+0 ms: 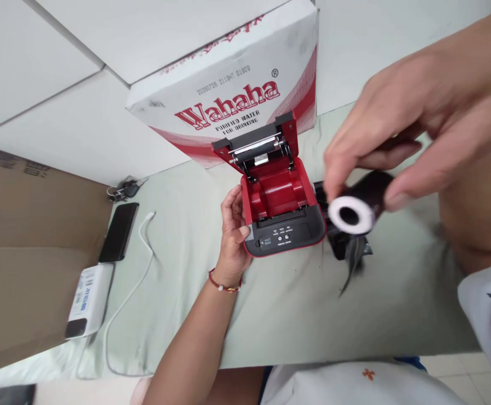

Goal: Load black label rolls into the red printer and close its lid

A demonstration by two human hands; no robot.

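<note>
My left hand grips a small red and black portable printer by its left side. The printer's lid stands raised, with a roller along it, and its red paper bay shows nothing inside. To the right, my right hand pinches a small paper roll between thumb and fingers. The roll has a white ring-shaped end and a dark outer side, slightly blurred. It is apart from the printer. Black plastic wrapping shows below and behind the roll, partly hidden by it.
A Wahaha water carton stands behind the printer against the white wall. At the left are a brown cardboard box, keys, a black phone, a white power bank and a white cable. Pale green cloth covers the surface.
</note>
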